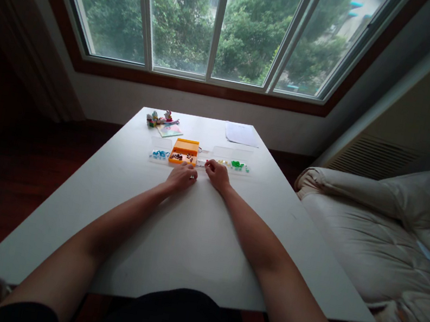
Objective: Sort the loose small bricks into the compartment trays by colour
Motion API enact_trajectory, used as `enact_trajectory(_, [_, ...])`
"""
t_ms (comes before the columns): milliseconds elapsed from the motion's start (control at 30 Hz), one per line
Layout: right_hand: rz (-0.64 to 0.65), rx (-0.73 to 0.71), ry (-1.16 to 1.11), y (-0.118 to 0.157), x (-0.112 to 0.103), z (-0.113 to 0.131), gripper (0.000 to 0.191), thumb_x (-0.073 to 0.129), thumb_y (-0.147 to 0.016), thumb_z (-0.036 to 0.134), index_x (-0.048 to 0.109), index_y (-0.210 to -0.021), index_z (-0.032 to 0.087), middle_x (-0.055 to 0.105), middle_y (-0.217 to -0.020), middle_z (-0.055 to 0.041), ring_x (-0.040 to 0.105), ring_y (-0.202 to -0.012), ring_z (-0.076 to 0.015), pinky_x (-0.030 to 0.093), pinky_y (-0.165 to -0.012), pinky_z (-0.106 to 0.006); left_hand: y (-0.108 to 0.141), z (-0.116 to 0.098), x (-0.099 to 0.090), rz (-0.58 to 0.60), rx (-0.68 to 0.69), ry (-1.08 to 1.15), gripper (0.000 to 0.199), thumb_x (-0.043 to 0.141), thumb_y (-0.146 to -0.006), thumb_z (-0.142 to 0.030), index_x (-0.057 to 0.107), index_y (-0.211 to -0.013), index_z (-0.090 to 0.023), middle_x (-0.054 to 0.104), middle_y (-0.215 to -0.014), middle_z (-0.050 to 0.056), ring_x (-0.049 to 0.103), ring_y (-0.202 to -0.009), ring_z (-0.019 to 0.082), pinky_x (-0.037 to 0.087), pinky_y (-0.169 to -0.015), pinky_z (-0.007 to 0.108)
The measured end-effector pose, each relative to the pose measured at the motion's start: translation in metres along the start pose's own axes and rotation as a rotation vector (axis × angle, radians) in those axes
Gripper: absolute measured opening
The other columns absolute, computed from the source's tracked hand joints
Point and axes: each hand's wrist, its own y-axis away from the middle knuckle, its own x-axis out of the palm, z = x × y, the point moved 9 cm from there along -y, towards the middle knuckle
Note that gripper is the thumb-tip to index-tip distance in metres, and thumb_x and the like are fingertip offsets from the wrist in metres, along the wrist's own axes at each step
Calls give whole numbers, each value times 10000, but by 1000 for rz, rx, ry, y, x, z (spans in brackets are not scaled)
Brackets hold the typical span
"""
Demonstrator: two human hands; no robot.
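An open orange box point(186, 146) with small dark brown pieces stands on the white table. Just in front of it lies my left hand point(182, 176), its fingers curled near a tiny pale item too small to name. My right hand point(216, 175) is pinched at a clear compartment tray, beside a small red piece point(207, 163); what its fingertips grip is too small to make out. Blue pieces point(160, 154) sit in a clear tray left of the orange box. Green pieces point(238, 164) and some yellowish pieces point(222, 162) lie in the clear tray right of my right hand.
Small colourful figures point(158, 119) and a printed card point(170, 130) are at the back left of the table point(192, 245). White paper sheets point(241, 134) lie at the back right. A pale sofa point(373, 226) stands along the right side, a window beyond the table.
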Motion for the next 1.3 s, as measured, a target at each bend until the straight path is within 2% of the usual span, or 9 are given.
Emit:
enact_trajectory(133, [11,1,12,1,2,3,146,584,-857,245,711,-911,198,616,-705,3,528,-681,-148,382,-664,-241,1,-4,0,14,-6,-10,135,633,-886,-209,760,-919,-240,687,-1037,97,569,-1065,286,481,-901,401])
enact_trajectory(233, [13,-4,13,2,1,5,151,576,-861,239,712,-914,199,612,-698,5,526,-676,-147,386,-673,-243,2,-2,-6,-30,-14,8,133,629,-884,-206,745,-942,-238,699,-1019,86,578,-1056,280,483,-898,391])
enact_trajectory(500, [13,-7,-5,2,3,2,153,582,-849,232,716,-913,197,613,-700,5,529,-676,-144,386,-673,-241,2,22,-18,-170,-126,135,139,565,-905,-208,698,-945,-203,726,-947,63,645,-891,222,489,-808,328])
enact_trajectory(667, [2,-27,-15,1,2,1,130,588,-850,230,706,-897,201,612,-704,9,525,-672,-142,382,-668,-238,6,56,-29,-309,-273,256,125,569,-902,-243,669,-971,-210,717,-897,46,645,-809,200,478,-738,299])
enact_trajectory(833, [2,-29,-35,2,2,0,125,580,-856,224,698,-892,204,610,-697,14,538,-665,-139,378,-668,-241,21,123,-42,-523,-511,459,124,590,-887,-281,650,-964,-205,716,-882,36,663,-805,183,493,-713,274])
enact_trajectory(933, [0,-27,-29,2,2,0,121,585,-850,219,698,-889,202,611,-695,14,539,-663,-139,376,-671,-244,31,163,-39,-609,-659,621,145,579,-877,-284,638,-973,-192,713,-838,34,666,-734,163,507,-670,255])
enact_trajectory(1000, [0,-26,-24,2,2,0,118,587,-847,219,697,-884,199,612,-694,12,536,-664,-140,374,-669,-245,37,180,-37,-657,-710,708,172,574,-858,-254,634,-1001,-180,726,-858,43,662,-701,146,515,-655,245])
enact_trajectory(1167, [8,-27,-21,2,1,1,120,581,-845,216,694,-881,197,615,-702,9,536,-672,-141,377,-666,-242,43,190,-34,-681,-765,736,341,540,-819,-170,632,-1146,-183,760,-966,44,633,-633,109,507,-640,230])
enact_trajectory(1300, [10,-23,-18,2,2,1,122,578,-848,217,694,-883,199,611,-693,12,537,-661,-140,380,-667,-243,38,177,-35,-625,-717,672,267,545,-839,-195,688,-1065,-183,757,-973,57,669,-727,138,521,-695,251])
